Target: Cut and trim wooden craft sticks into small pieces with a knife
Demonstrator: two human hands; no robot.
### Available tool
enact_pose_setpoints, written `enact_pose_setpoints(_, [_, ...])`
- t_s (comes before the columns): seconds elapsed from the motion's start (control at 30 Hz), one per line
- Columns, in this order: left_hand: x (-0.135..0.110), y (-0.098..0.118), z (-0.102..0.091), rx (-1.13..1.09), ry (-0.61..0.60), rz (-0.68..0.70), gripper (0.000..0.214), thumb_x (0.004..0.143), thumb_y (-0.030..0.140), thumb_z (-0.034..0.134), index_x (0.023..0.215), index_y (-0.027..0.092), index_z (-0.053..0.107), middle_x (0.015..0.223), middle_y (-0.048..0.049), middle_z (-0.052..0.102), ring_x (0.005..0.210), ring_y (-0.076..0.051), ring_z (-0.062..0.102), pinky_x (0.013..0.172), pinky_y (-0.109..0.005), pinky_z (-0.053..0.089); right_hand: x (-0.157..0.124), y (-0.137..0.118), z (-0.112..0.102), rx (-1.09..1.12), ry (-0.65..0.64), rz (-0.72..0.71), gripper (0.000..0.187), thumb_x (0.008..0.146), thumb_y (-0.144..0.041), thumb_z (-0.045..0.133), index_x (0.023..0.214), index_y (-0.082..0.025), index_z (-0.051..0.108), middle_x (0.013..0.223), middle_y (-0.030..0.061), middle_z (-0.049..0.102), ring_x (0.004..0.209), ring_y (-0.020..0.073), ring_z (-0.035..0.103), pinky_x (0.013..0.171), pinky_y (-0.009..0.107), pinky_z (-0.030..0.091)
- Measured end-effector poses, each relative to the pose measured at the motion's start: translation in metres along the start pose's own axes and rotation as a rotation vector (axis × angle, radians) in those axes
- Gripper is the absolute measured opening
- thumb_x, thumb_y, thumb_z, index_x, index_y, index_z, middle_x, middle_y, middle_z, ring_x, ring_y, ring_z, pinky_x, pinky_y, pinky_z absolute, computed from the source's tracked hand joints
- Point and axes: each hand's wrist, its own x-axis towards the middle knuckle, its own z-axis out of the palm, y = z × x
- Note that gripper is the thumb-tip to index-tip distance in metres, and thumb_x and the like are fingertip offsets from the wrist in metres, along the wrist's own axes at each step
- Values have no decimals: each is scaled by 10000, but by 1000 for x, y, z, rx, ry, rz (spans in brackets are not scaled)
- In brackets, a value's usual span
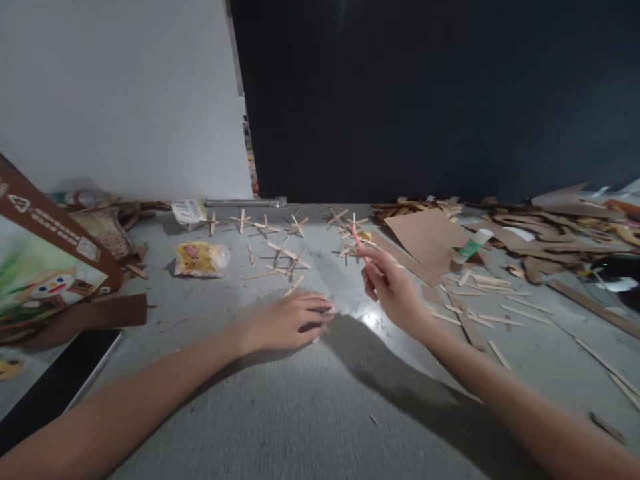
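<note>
- Right hand [393,290]: fingers curled, pinching 1 slim pink stick [357,236].
- Pink stick: straight, long axis running away from person, far end leaning left, near crossed flat wooden sticks [346,252].
- Left hand [290,322]: loosely open, empty, palm down on gray desk [250,433].
- Outward right: flat brown cardboard [417,233], cylindrical glue stick [469,250].

The brown carton [55,257] bears a white triangular recycling sign [19,203]; adjacent print [56,225] and the label [469,250] on the glue stick [479,239] are illegible.
</note>
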Motion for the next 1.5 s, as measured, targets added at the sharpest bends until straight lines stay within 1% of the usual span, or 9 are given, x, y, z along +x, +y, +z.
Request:
enact_pose_setpoints(0.2, [1,-8,7,81,89,-106,256,995,286,622,1201,252,769,1470,-88,679,1399,-258,602,1219,-461,420,-26,2,41,0,-32,-87,237,1088,-365,453,1251,-267,594,996,61,766,863,205,750,754,329,573])
enact_pose_setpoints(0.33, [2,-6,14,124,124,-196,365,1013,372,621,1314,190,718,1498,-139,651,1447,-291,561,1245,-488,406,-25,23,34,-80,52,-161,182,1037,-426,612,972,-256,593,805,16,711,677,176,682,653,281,544])
enact_pose_setpoints(0.47, [1,3,25,114,149,-207,430,1039,389,577,1401,174,663,1527,-160,623,1459,-303,554,1225,-495,451,-15,36,16,-131,13,-262,288,1115,-378,440,913,-240,592,764,33,652,657,171,630,651,289,523])
enact_pose_setpoints(0.63, [2,2,28,-18,132,-220,458,1047,417,565,1449,208,629,1564,-133,593,1483,-271,534,1236,-470,451,-24,34,18,-77,60,-190,206,1129,-330,425,1115,-249,615,832,30,692,693,169,673,687,289,553])
enact_pose_setpoints(0.73, [2,-1,24,-63,148,-278,431,1009,383,632,1406,220,661,1550,-118,610,1477,-274,541,1241,-472,444,-31,27,23,41,-77,-167,313,1138,-346,391,1410,-264,521,1019,59,736,801,173,711,747,296,590])
enact_pose_setpoints(0.8, [2,-1,23,-73,153,-293,431,1004,358,638,1408,210,658,1549,-128,610,1482,-278,534,1249,-481,431,-31,22,23,84,-172,-178,366,1139,-352,372,1464,-259,512,1148,99,733,894,188,726,814,321,597])
enact_pose_setpoints(1.07, [-1,-2,23,-96,177,-318,511,966,362,701,1452,221,633,1526,-130,629,1478,-290,538,1257,-525,412,-27,20,18,149,-255,-128,283,1116,-347,454,1046,-224,700,821,49,735,698,166,699,685,267,554])
enact_pose_setpoints(1.27, [-1,-8,24,-101,218,-334,552,939,433,735,1440,217,653,1518,-138,633,1468,-319,546,1270,-565,379,-22,18,18,208,-340,49,383,1111,-433,438,1270,-189,686,897,78,763,760,187,717,708,295,575])
enact_pose_setpoints(1.5, [0,-8,22,-153,191,-398,630,906,474,767,1474,249,615,1552,-137,604,1501,-342,502,1253,-575,394,-19,23,23,297,-374,137,451,1038,-556,554,1145,-175,770,820,95,760,688,203,711,621,311,556])
